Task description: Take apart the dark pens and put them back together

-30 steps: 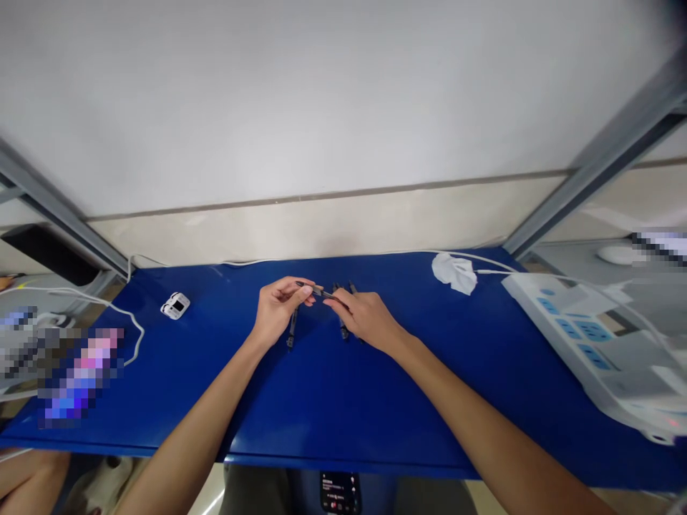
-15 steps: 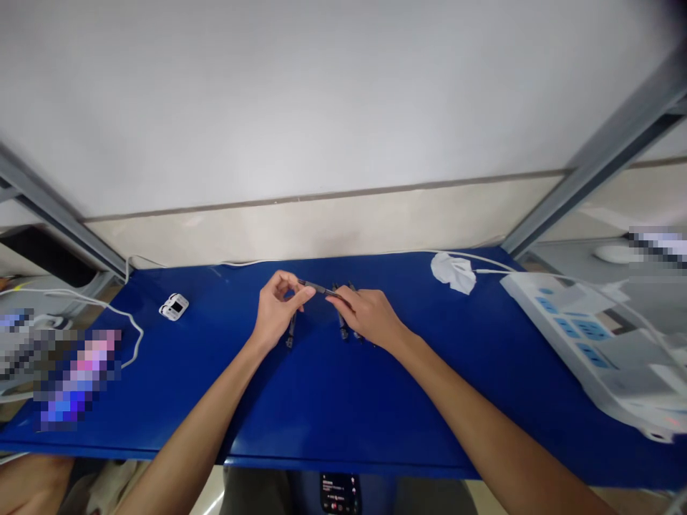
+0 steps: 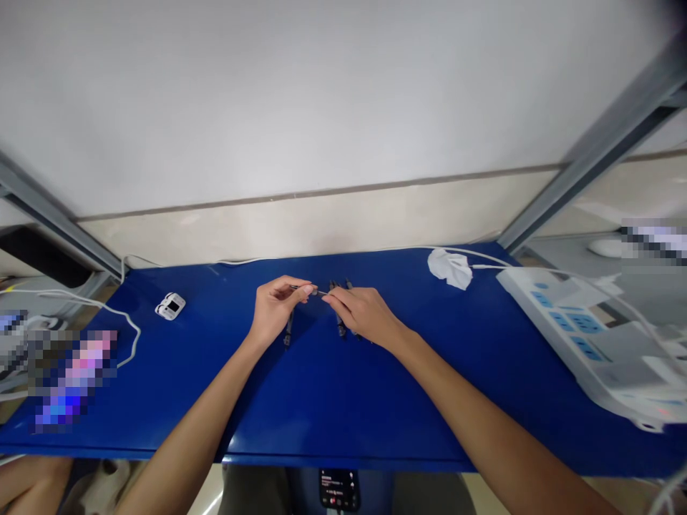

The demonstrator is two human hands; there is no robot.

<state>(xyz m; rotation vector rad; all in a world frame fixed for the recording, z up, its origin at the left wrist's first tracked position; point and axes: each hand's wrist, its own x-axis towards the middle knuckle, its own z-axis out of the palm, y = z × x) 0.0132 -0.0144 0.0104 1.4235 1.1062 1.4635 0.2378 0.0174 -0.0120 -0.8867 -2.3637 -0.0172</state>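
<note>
Between my two hands is a slim dark stick-like piece, held just above the blue table; its exact kind is too small to make out. My left hand pinches its left end between thumb and fingers. The fingers of my right hand are closed on its right end. On the table below my left hand lies a dark slender piece. More dark slender pieces lie close together beneath and beside my right hand, which partly hides them.
The blue table meets a pale wall behind. A small white device lies on the left, near a white cable. On the right are a crumpled white tissue and a large white power strip. A phone is below the table's front edge.
The dark piece looks thinner and less of it shows between my hands. My fingertips have drawn slightly closer together. The whole view has shifted a little.
</note>
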